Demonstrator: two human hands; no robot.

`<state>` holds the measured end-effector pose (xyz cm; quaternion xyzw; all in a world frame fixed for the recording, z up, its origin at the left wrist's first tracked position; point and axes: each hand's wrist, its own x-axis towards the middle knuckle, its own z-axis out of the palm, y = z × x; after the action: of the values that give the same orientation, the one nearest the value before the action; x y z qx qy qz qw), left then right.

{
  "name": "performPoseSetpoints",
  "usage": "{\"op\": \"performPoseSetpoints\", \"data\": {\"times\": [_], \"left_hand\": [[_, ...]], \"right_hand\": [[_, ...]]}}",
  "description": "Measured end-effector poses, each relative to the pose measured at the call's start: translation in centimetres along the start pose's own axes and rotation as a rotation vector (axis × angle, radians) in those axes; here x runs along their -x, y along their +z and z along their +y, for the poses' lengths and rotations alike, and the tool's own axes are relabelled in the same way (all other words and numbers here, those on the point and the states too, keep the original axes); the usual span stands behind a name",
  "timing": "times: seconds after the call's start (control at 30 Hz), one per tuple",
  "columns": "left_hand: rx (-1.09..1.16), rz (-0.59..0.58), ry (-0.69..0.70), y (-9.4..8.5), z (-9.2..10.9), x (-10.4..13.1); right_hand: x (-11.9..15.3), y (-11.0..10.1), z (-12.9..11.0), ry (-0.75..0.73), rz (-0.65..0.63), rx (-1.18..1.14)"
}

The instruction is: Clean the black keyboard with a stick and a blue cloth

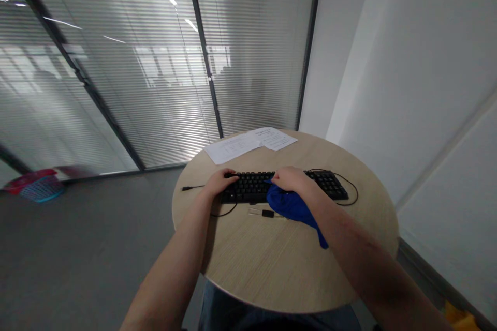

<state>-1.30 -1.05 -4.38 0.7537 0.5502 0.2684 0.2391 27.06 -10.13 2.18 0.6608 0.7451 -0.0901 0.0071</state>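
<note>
1. Here's the black keyboard (252, 186), lying crosswise on the round wooden table (267, 274), in front of the person, both hands on the job!
2. Left hand (221, 182) sits on the keyboard's left end, fingers bent over it; whether they clamp underneath, I can't tell.
3. Right hand (290, 179) is bunched, fingers pressed together, pinching the blue cloth (289, 202) over the keys right of the middle.
4. And that cloth spills off the front edge, its tail trailing onto the tabletop under the right forearm.
5. Just in front of the keyboard, a small black piece (267, 213); left of the hand, a cable plug (187, 188); behind, printed papers (236, 148), overlapping.
</note>
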Motion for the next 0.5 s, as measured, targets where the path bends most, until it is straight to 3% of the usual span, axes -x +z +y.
{"op": "performPoseSetpoints", "data": {"times": [0.3, 0.5], "left_hand": [[-0.027, 0.02, 0.008, 0.09, -0.13, -0.14], [-0.017, 0.009, 0.022, 0.09, -0.05, -0.16]], "right_hand": [[0.32, -0.21, -0.2, 0.049, 0.027, 0.028], [0.06, -0.04, -0.2, 0.005, -0.006, 0.035]]}}
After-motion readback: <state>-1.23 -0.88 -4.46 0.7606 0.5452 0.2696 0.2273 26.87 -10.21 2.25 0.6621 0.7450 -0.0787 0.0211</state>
